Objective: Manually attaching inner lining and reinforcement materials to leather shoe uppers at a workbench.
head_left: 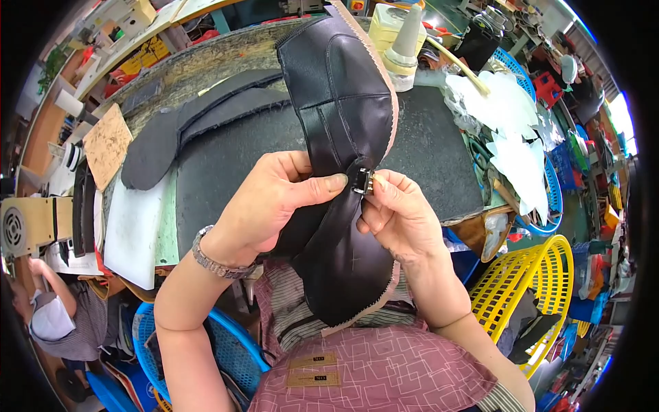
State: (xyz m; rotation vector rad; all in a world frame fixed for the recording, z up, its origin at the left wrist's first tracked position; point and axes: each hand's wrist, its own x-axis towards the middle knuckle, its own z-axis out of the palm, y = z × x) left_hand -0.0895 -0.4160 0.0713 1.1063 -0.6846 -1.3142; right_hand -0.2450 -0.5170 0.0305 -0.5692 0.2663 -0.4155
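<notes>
A black leather shoe upper (357, 89) with stitched seams and a pale zigzag-cut edge hangs between my hands, its lower part (353, 275) over my lap. My left hand (274, 196) grips the leather near its narrow middle, thumb on top and fingers behind. At that narrow part sits a small dark metal buckle (362, 180). From the right, my right hand (401, 213) pinches the buckle's edge between thumb and forefinger, with the other fingers curled in. Whatever lies behind the leather is hidden.
Black lining pieces (165, 144) lie on the dark bench mat (432, 144). A bottle with a grey cone top (405, 41), a brush (467, 72) and white sheeting (508, 110) are at the far right. Yellow (559, 275) and blue baskets (233, 336) flank me; another person (62, 309) is at left.
</notes>
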